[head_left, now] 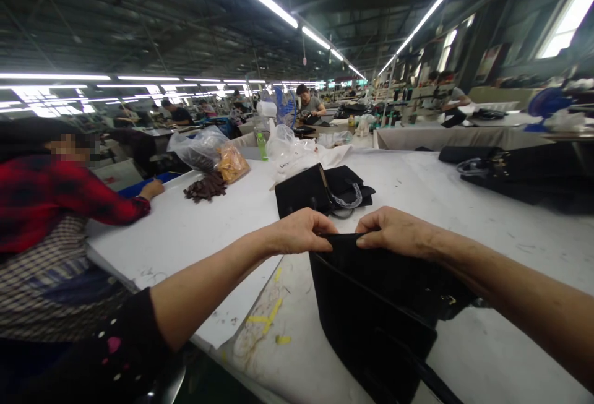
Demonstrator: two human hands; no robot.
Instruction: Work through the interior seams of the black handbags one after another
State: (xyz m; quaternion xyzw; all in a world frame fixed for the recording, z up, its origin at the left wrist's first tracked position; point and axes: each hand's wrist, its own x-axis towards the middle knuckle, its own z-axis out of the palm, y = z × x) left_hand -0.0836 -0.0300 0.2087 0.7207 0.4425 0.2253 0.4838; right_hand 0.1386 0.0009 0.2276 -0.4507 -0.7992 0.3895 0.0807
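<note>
A black handbag (371, 311) rests on the white worktable in front of me, tilted, with gold-coloured metal fittings on its right side. My left hand (304, 231) pinches the bag's far top edge between thumb and fingers. A short gap to the right, my right hand (394, 231) grips the same edge in a like pinch. Part of the bag's right side is hidden behind my right forearm. Just beyond my hands lie more black bags (301, 192), one with a handle wrapped in clear plastic (350, 197).
Dark brown strips (205, 187) lie beside a clear bag of tan pieces (233, 163) at the back left. Black bags (524, 172) are piled at the right. A co-worker in a red checked sleeve (106, 187) sits at the left edge. Yellow tape (273, 316) marks the table.
</note>
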